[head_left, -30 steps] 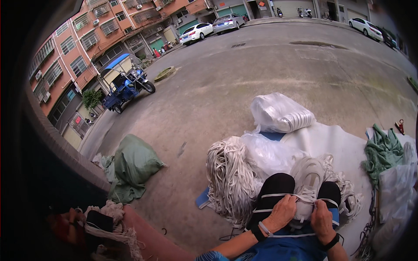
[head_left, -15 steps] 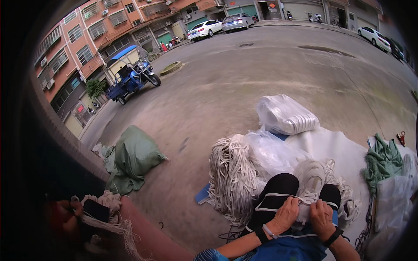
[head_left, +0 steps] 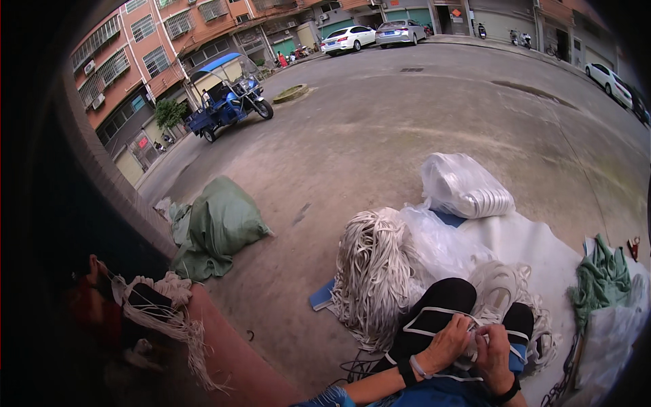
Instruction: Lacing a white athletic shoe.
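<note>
Lace (head_left: 437, 310), thin and pale, runs into the fingers of the left hand (head_left: 447, 341), which is curled with its thumb and forefinger pinched on the strand; from there the slack trails toward ten o'clock over the black-clad left knee (head_left: 451, 293). Set at three o'clock from it, the right hand (head_left: 494, 349) is bent inward, its thumb and fingertips appearing to nip the same lace, the two sets of fingers just beside each other; exactly how the strand is wrapped there is hidden. What looks like a pale shoe (head_left: 498, 298) lies in the lap between the knees, its near end covered by the hands and its long axis running roughly from six o'clock to just past twelve. The relation that matters sits here: the shoe's visible part lies at twelve from the right hand, but between one and two from the left, so the right hand is the nearer, almost in line with that axis, while the left works from its side. A thick bundle of pale laces (head_left: 373, 278) stands at ten o'clock, beyond the left knee, and a plastic-wrapped stack (head_left: 468, 186) rests at twelve, well apart.
</note>
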`<act>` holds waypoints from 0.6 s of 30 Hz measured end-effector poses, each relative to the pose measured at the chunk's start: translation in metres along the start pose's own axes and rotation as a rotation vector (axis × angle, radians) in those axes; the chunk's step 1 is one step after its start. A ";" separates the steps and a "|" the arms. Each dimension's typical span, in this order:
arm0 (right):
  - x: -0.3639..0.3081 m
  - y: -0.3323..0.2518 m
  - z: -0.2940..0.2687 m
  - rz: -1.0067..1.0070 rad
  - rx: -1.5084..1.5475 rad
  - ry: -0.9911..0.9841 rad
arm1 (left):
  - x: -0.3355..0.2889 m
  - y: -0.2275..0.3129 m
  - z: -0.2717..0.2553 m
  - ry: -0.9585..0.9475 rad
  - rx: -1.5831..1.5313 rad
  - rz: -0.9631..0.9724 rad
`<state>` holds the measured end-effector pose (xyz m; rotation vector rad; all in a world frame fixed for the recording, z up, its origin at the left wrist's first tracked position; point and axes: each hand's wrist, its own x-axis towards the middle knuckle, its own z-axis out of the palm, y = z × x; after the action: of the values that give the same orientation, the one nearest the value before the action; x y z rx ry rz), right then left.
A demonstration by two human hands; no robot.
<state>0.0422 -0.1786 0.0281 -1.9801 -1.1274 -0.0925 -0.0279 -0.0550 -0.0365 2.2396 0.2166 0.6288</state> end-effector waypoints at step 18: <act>-0.006 0.013 0.028 0.161 -0.293 -0.033 | 0.010 -0.007 -0.005 0.046 0.306 0.112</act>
<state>0.0390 -0.1668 -0.0005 -2.3331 -1.0156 -0.1472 -0.0215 -0.0429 -0.0351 2.5472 0.2241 0.7488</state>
